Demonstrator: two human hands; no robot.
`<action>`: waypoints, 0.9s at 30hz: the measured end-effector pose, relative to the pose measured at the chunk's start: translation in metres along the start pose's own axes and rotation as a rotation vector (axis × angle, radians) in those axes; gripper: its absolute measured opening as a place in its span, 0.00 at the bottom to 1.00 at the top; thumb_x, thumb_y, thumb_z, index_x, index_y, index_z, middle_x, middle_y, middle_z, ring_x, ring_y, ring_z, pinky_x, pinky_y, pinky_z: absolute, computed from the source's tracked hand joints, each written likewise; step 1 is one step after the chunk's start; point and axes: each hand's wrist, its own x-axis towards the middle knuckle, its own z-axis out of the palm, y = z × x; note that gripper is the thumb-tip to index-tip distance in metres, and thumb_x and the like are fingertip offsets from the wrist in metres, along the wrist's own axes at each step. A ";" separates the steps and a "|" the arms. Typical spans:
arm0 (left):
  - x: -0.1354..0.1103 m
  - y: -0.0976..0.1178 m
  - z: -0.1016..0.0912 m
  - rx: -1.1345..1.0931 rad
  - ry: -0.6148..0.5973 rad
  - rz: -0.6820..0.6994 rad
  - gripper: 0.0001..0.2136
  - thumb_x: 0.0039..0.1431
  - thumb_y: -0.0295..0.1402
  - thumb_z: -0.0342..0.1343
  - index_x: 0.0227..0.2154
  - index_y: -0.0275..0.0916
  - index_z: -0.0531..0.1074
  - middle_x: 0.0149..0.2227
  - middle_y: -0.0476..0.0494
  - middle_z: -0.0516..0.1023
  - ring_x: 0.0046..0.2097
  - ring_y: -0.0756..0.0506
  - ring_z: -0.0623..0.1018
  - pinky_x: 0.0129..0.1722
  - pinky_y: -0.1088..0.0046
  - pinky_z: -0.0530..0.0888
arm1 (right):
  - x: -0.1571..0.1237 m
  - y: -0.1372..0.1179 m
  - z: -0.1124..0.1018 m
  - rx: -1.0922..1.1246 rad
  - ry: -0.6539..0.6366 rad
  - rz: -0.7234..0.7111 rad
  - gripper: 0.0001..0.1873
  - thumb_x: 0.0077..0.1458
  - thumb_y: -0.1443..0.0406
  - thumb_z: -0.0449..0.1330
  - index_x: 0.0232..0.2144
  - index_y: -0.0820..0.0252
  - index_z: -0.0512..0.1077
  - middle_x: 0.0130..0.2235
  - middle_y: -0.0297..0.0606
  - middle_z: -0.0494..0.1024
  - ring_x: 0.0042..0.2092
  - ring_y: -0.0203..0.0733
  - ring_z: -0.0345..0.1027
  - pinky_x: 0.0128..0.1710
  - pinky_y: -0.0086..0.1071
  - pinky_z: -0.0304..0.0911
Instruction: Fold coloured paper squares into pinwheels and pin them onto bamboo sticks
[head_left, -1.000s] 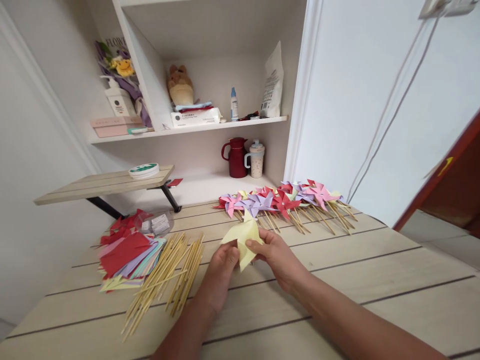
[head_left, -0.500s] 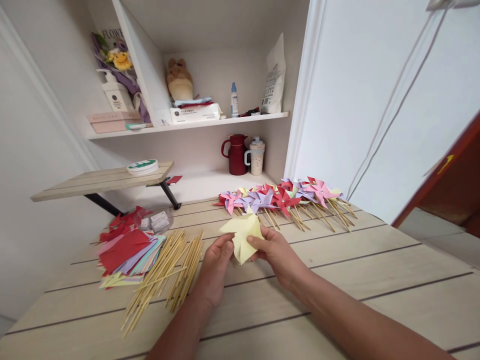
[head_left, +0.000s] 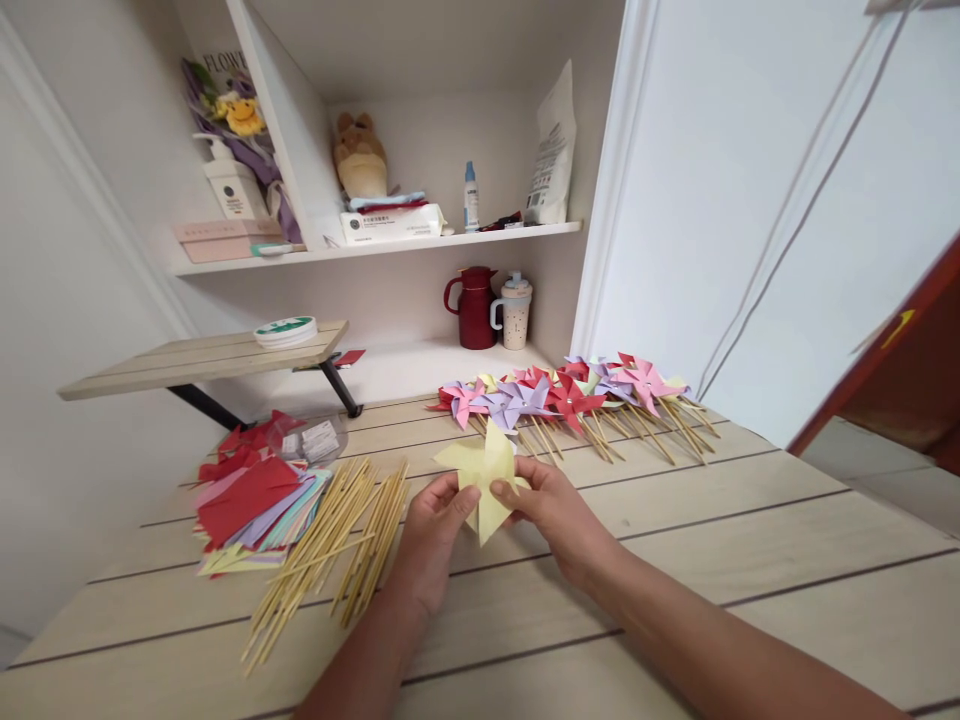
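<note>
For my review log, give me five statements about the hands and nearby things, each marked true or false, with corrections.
1. The left hand and right hand both hold the yellow paper. True.
2. Wooden sticks lie beside the paper stack. True.
3. The sticks lie to the right of the yellow paper. False: they lie to its left.
4. A red jug stands beside a cup. True.
5. The pinwheels are all red. False: purple and pink show too.
</note>
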 end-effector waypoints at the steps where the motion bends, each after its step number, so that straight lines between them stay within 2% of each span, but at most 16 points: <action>1: 0.000 0.000 0.000 0.002 0.001 -0.006 0.17 0.47 0.39 0.70 0.38 0.34 0.79 0.40 0.38 0.83 0.40 0.43 0.80 0.43 0.70 0.72 | 0.000 -0.001 0.000 0.000 0.004 0.002 0.17 0.41 0.54 0.71 0.26 0.61 0.75 0.30 0.37 0.78 0.31 0.40 0.68 0.30 0.33 0.61; 9: 0.000 0.000 0.001 -0.023 0.050 -0.015 0.16 0.44 0.40 0.71 0.34 0.35 0.78 0.34 0.42 0.82 0.35 0.46 0.79 0.40 0.70 0.73 | 0.000 0.001 0.001 -0.021 0.007 -0.020 0.15 0.42 0.56 0.71 0.26 0.61 0.76 0.29 0.36 0.79 0.31 0.40 0.67 0.32 0.33 0.60; 13: 0.000 -0.002 0.001 -0.030 0.063 -0.017 0.16 0.43 0.41 0.71 0.32 0.35 0.78 0.30 0.45 0.80 0.32 0.47 0.77 0.38 0.71 0.72 | -0.001 0.000 0.001 0.004 -0.016 -0.044 0.15 0.42 0.58 0.71 0.31 0.60 0.79 0.32 0.37 0.81 0.34 0.43 0.70 0.37 0.36 0.63; 19: 0.001 -0.003 0.002 -0.001 0.039 0.010 0.15 0.46 0.40 0.70 0.32 0.35 0.78 0.31 0.46 0.79 0.35 0.47 0.77 0.39 0.72 0.71 | -0.004 -0.003 0.004 0.008 -0.040 -0.079 0.18 0.43 0.59 0.71 0.37 0.59 0.79 0.40 0.40 0.82 0.42 0.47 0.72 0.45 0.39 0.64; 23: 0.000 0.000 0.005 0.016 0.070 0.017 0.15 0.43 0.40 0.71 0.31 0.36 0.78 0.29 0.47 0.78 0.34 0.47 0.77 0.38 0.72 0.70 | -0.004 -0.002 0.005 0.041 -0.030 -0.058 0.19 0.42 0.58 0.72 0.37 0.60 0.79 0.38 0.41 0.82 0.40 0.47 0.73 0.42 0.38 0.66; 27: -0.005 0.004 0.010 0.073 0.058 0.001 0.15 0.43 0.41 0.71 0.27 0.36 0.76 0.27 0.48 0.77 0.30 0.48 0.75 0.33 0.74 0.68 | -0.001 0.001 0.004 0.047 0.033 -0.039 0.18 0.40 0.57 0.73 0.32 0.62 0.79 0.32 0.41 0.82 0.33 0.45 0.72 0.36 0.37 0.65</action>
